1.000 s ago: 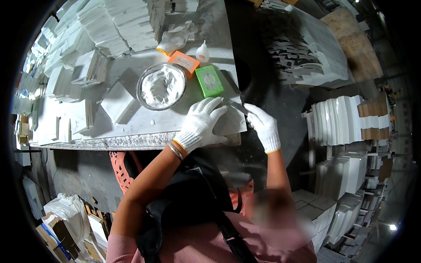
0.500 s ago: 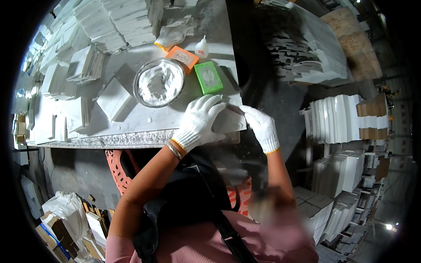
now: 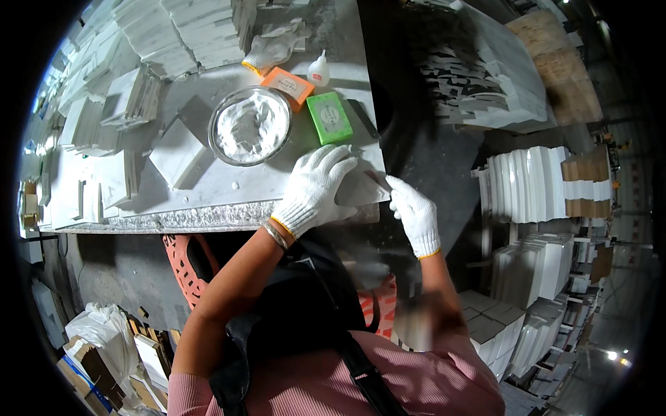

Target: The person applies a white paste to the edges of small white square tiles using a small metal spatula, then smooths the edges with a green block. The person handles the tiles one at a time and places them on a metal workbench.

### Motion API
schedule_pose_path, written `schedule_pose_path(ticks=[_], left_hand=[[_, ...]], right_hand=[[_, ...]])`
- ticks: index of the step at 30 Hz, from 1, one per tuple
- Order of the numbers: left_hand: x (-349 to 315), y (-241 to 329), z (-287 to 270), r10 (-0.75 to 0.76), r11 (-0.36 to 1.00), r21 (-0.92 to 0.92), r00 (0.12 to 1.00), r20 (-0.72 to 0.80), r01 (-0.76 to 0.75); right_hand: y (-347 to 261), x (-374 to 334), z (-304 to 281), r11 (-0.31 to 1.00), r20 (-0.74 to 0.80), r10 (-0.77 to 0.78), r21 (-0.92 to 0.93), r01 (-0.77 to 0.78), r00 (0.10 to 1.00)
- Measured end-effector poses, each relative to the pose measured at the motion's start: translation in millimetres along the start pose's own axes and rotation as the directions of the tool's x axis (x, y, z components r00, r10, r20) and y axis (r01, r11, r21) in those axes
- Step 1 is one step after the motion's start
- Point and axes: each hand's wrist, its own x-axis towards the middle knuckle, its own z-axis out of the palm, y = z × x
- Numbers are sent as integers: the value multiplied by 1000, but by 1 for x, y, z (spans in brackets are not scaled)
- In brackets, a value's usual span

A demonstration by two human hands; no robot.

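Observation:
A white marble-look tile [image 3: 361, 188] lies at the table's right front corner. My left hand [image 3: 316, 182], in a white knit glove, holds it, fingers across its far side and thumb at its near side. Off the tile's right corner is my right hand [image 3: 415, 216], also gloved, its fingers closed at a small thin dark piece [image 3: 379, 182] along the tile's edge. What that piece is, I cannot make out. A green box [image 3: 329, 118] lies just beyond my left fingers. Left of it stands a clear bowl [image 3: 216, 142] of white paste or powder.
An orange box [image 3: 288, 89], a small nozzle bottle [image 3: 319, 71] and a spare glove [image 3: 272, 53] lie farther back on the table [image 3: 201, 184]. A loose tile [image 3: 177, 154] and stacked tiles [image 3: 130, 97] are at left. Stacked slabs [image 3: 526, 186] stand right, across the floor.
My right hand has moved down and slightly away from the tile's edge, toward its near corner. My left hand keeps its hold on the tile.

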Motion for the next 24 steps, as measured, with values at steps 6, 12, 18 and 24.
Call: schedule_pose_path(ticks=[6, 12, 18, 24], left_hand=[[0, -1, 2, 19, 1000, -15, 1000, -13, -19], [-1, -2, 5, 3, 1000, 4, 1000, -6, -3], [-1, -2, 4, -20, 1000, -3, 1000, -8, 20], [0, -1, 4, -3, 1000, -8, 999, -33, 3]], right_hand=[[8, -19, 9, 999, -88, -19, 36, 23, 996], [0, -21, 36, 996, -121, 11, 91, 0, 993], [-13, -16, 24, 995, -75, 97, 26, -95, 993], [-8, -26, 39, 987, -118, 119, 120, -105, 986]])
